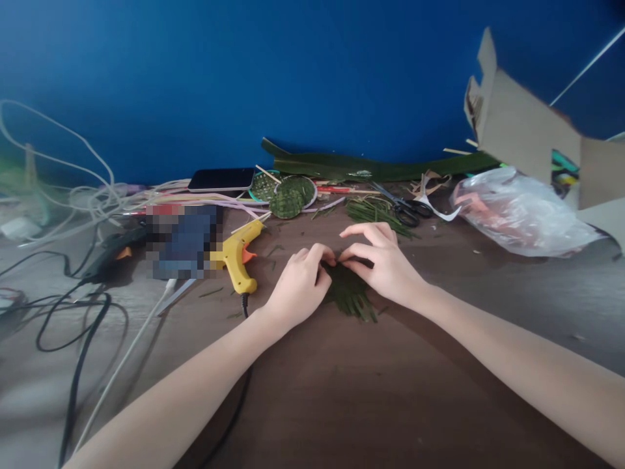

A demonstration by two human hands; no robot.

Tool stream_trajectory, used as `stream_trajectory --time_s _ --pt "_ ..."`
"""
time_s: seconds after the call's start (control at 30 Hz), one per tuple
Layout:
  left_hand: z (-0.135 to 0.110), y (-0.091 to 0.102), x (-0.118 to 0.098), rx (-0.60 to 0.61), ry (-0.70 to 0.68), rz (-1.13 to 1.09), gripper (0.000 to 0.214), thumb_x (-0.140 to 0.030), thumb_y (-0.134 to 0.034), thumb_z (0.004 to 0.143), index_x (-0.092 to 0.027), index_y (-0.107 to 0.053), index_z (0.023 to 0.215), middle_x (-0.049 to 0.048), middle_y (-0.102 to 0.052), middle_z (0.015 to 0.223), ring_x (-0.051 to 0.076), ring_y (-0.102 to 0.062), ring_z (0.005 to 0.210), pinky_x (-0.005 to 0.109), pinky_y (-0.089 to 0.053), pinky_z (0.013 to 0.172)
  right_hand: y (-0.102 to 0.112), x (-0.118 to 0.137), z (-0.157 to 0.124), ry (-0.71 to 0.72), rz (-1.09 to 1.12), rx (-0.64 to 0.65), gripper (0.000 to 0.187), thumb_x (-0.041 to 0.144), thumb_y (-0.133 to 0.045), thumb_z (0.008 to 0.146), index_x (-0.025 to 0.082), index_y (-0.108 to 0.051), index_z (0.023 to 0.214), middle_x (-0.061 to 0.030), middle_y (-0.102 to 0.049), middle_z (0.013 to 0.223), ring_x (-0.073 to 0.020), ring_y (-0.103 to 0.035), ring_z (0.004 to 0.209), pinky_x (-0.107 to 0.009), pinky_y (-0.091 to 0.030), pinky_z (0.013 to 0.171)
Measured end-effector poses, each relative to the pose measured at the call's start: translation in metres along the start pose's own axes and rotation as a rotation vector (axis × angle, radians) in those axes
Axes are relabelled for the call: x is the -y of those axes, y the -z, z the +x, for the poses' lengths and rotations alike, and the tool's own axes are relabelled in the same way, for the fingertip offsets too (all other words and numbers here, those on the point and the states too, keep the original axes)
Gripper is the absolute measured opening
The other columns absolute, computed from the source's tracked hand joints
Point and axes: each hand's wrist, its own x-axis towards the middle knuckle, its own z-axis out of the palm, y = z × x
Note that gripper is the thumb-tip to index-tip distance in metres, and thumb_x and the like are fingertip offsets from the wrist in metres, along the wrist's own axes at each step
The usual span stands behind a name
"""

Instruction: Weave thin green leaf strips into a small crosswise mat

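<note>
A small bundle of dark green leaf strips [350, 294] lies on the brown table [342, 391], its loose ends fanning toward me. My left hand [299, 286] is curled on the bundle's left side, fingers pinched at its top edge. My right hand [383, 260] presses on the bundle's top right, thumb and forefinger pinched against the strips, the other fingers arched above. The fingertips of both hands nearly meet over the strips.
A yellow glue gun [239, 254] lies left of my hands, its black cord running toward me. Woven green discs [290, 195], a phone [222, 179], loose leaf strips [374, 212], black scissors [407, 208], long leaves [381, 169], a plastic bag [517, 212], cardboard [527, 130] and tangled cables [73, 195] surround them.
</note>
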Motion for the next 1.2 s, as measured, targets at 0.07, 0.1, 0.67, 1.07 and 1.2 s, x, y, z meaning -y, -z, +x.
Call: stream_trajectory --time_s 0.07,0.1,0.67,1.07,1.2 --pt "-0.0002 -0.0004 0.0 -0.001 0.003 0.001 0.023 -0.002 -0.04 0.074 -0.019 -0.048 0.087 0.0025 -0.061 0.087 0.017 -0.057 0.083 0.033 -0.045 0.079 0.0008 0.0003 0.0 0.028 -0.006 0.001 0.016 0.018 -0.056 0.084 0.024 -0.067 0.075 -0.0048 -0.062 0.112 -0.0262 -0.048 0.105 -0.046 -0.037 0.087" --pt "-0.0002 -0.0005 -0.0001 -0.004 0.004 0.0 0.023 -0.002 -0.04 0.074 -0.019 -0.048 0.087 0.0024 -0.061 0.087 0.017 -0.057 0.083 0.033 -0.046 0.079 0.0013 0.0003 0.0001 0.037 0.001 0.006 0.016 0.018 -0.056 0.085 0.025 -0.067 0.076 -0.004 -0.064 0.109 -0.0255 -0.049 0.104 -0.046 -0.036 0.086" --pt "0.0005 0.0002 -0.0006 -0.006 0.008 -0.009 0.023 -0.002 -0.04 0.074 -0.02 -0.048 0.086 0.0022 -0.062 0.087 0.017 -0.058 0.084 0.033 -0.046 0.08 0.0026 -0.001 0.0029 -0.002 0.129 0.021 0.014 0.019 -0.055 0.085 0.022 -0.066 0.077 -0.0039 -0.067 0.09 -0.0208 -0.055 0.09 -0.039 -0.038 0.08" --pt "0.0002 0.0015 -0.0014 0.003 0.006 -0.012 0.023 -0.002 -0.041 0.073 -0.019 -0.049 0.086 0.0025 -0.062 0.086 0.017 -0.057 0.083 0.033 -0.045 0.08 0.0025 0.0004 0.0011 0.083 0.09 0.019 0.014 0.009 -0.055 0.077 0.02 -0.057 0.069 -0.0031 -0.067 0.085 -0.0202 -0.055 0.09 -0.036 -0.037 0.079" --pt "0.0002 0.0019 -0.0024 0.014 0.015 -0.028 0.023 -0.002 -0.041 0.073 -0.019 -0.049 0.087 0.0026 -0.062 0.087 0.017 -0.057 0.084 0.034 -0.046 0.081 0.0032 0.0012 0.0017 0.07 0.095 0.028 0.014 0.009 -0.054 0.077 0.02 -0.056 0.069 -0.0029 -0.067 0.084 -0.0199 -0.055 0.088 -0.036 -0.038 0.078"
